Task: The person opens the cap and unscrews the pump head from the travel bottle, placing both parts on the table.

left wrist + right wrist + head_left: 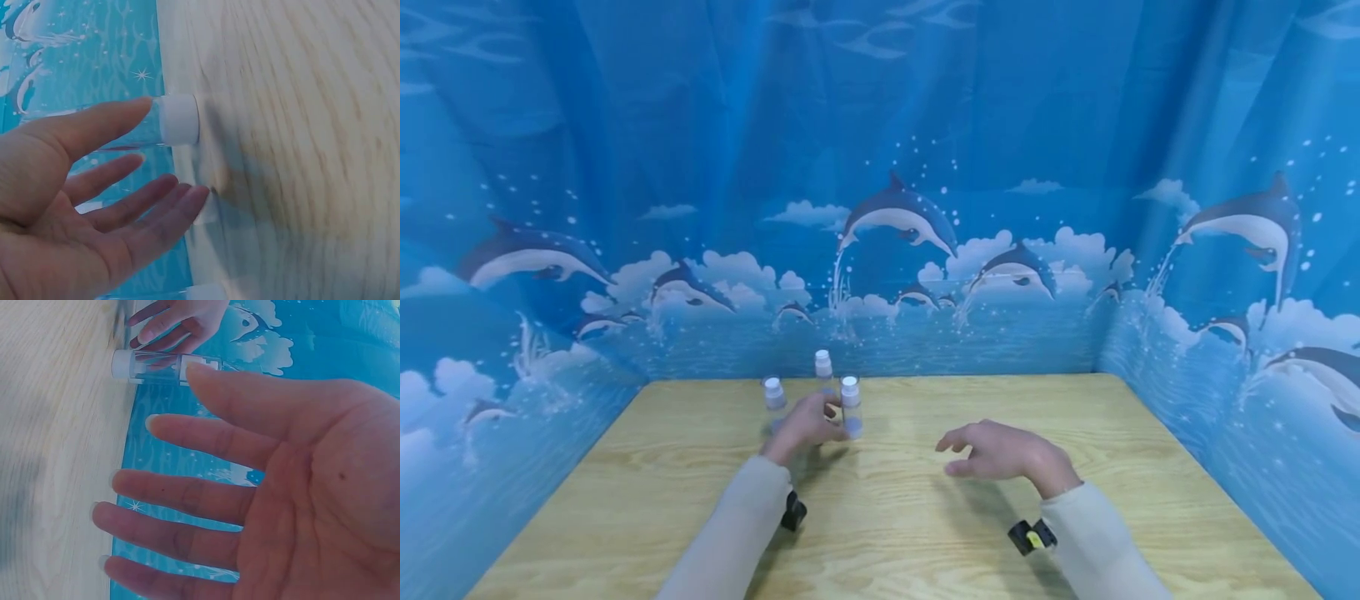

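Three small clear bottles with white tops stand upright near the table's back edge: a left bottle (774, 393), a rear bottle (823, 363) and a right bottle (850, 392). My left hand (811, 423) reaches in among them, right beside the right bottle. In the left wrist view its thumb overlaps a clear bottle (180, 120) with a white end, while the other fingers stay loosely extended and apart. Over the table to the right is my right hand (1003, 452), holding nothing. Its fingers are spread in the right wrist view, where a bottle (164, 367) shows beyond the thumb.
The wooden table (895, 533) has a light grain. Around its back and sides hangs a blue curtain (880, 100) printed with dolphins and clouds. Each wrist wears a small black device, such as the right wrist device (1022, 537).
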A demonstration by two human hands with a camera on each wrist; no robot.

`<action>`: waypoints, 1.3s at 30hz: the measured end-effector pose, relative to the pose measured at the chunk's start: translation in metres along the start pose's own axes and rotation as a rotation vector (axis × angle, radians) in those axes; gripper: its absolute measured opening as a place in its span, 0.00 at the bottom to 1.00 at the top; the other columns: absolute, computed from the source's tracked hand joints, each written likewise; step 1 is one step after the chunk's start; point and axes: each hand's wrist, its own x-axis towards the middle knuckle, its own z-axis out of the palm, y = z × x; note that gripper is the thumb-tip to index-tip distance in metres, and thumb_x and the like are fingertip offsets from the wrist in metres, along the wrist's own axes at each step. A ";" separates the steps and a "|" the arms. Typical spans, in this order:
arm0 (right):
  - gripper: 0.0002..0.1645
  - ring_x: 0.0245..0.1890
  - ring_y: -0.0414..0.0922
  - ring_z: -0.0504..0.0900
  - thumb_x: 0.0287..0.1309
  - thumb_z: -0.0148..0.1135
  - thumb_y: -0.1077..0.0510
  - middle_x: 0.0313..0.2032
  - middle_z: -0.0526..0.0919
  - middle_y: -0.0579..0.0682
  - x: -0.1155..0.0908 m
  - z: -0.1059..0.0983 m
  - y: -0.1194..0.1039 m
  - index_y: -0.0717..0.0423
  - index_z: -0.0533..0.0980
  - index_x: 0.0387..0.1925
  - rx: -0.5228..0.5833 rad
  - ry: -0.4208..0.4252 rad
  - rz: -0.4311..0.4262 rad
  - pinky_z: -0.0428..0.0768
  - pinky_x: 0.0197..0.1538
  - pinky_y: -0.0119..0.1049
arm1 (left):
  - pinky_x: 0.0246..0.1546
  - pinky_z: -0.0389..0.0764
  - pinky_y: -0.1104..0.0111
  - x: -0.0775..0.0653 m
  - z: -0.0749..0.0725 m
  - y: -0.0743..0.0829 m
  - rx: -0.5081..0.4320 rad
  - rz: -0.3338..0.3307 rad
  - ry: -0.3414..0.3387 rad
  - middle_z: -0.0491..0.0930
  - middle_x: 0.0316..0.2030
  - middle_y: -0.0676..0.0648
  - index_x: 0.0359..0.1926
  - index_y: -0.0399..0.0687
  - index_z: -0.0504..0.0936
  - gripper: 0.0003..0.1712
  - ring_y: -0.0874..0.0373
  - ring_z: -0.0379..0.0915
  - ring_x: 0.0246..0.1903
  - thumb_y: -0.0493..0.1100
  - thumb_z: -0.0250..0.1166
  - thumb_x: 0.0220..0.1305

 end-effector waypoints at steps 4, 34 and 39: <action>0.25 0.58 0.58 0.84 0.71 0.63 0.52 0.64 0.81 0.60 0.000 0.001 0.000 0.54 0.77 0.65 0.015 -0.007 0.005 0.84 0.57 0.54 | 0.57 0.82 0.49 0.007 0.001 -0.004 -0.020 0.027 -0.022 0.83 0.54 0.36 0.61 0.38 0.78 0.33 0.42 0.80 0.55 0.36 0.78 0.54; 0.26 0.55 0.57 0.85 0.71 0.63 0.52 0.63 0.81 0.62 0.003 0.003 0.003 0.55 0.76 0.66 0.046 -0.026 0.012 0.83 0.59 0.56 | 0.53 0.84 0.55 0.022 0.009 -0.010 -0.060 0.107 -0.046 0.87 0.42 0.44 0.47 0.37 0.85 0.18 0.51 0.83 0.46 0.33 0.77 0.54; 0.26 0.57 0.57 0.84 0.72 0.62 0.52 0.64 0.80 0.61 0.002 0.002 0.002 0.55 0.75 0.66 0.050 -0.029 0.004 0.82 0.61 0.56 | 0.34 0.83 0.65 0.011 0.003 -0.004 -0.002 0.194 -0.087 0.86 0.32 0.43 0.38 0.35 0.87 0.14 0.56 0.80 0.32 0.31 0.77 0.47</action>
